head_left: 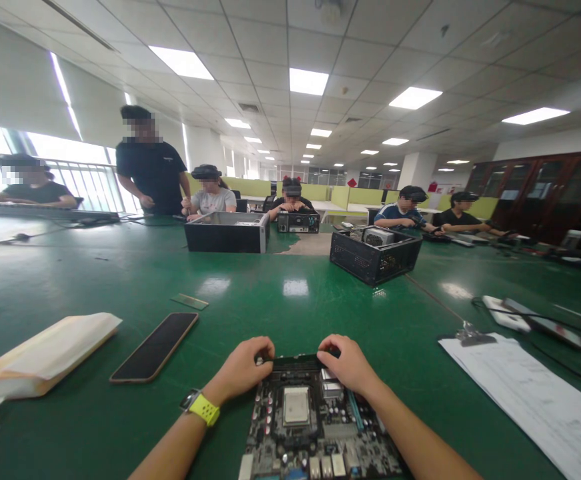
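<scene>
A motherboard (320, 427) lies flat on the green table in front of me, with a square silver processor (297, 406) in its socket. Along its far edge runs a dark strip (295, 363); whether this is a memory slot or a module cannot be made out. My left hand (250, 360), below a yellow-green watch strap (204, 408), is closed at the strip's left end. At the right end, my right hand (345, 360) is closed in the same way, thumb and fingers bent together. Both sets of fingertips are partly hidden.
To the left lie a phone (155, 348), a thin metal strip (190, 302) and a pack of tissues (45, 353). A clipboard with papers (530, 393) and cables are on the right. Open computer cases (375, 257) stand farther off, and several people sit or stand around the table.
</scene>
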`<move>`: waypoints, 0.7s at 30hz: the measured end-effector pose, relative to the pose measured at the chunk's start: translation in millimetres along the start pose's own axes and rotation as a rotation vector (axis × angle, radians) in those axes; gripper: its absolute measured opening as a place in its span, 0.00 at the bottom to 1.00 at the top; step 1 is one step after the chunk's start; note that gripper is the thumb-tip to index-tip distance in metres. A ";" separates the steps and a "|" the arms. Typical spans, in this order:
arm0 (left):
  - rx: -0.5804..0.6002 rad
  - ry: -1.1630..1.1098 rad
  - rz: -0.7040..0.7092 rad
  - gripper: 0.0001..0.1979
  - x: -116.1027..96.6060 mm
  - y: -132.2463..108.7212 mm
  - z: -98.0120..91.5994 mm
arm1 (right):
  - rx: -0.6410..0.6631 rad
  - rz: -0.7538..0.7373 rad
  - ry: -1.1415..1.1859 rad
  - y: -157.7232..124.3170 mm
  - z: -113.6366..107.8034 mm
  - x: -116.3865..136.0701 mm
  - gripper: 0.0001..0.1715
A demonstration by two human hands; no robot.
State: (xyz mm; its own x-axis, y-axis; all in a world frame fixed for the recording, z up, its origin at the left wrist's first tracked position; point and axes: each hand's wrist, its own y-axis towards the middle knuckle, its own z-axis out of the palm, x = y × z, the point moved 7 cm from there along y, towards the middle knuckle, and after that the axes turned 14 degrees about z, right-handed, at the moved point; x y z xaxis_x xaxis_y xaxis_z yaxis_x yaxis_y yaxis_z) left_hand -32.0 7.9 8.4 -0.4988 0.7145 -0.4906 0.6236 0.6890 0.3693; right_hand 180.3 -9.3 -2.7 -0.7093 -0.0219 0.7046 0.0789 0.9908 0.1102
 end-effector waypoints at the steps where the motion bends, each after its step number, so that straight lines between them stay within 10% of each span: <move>1: -0.002 0.000 0.003 0.06 -0.2 0.0 -0.1 | 0.000 -0.003 -0.001 0.0 0.0 0.2 0.08; 21: 0.000 -0.009 -0.015 0.07 -1.1 -0.3 -0.8 | 0.008 0.001 -0.020 1.9 2.6 -3.2 0.11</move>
State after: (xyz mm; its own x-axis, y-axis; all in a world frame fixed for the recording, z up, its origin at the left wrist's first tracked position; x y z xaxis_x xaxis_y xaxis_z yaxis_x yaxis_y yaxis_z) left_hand -32.1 7.0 9.5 -0.5023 0.7032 -0.5031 0.6166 0.6992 0.3617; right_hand 180.9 -7.0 -6.6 -0.7229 -0.0185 0.6907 0.0742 0.9918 0.1042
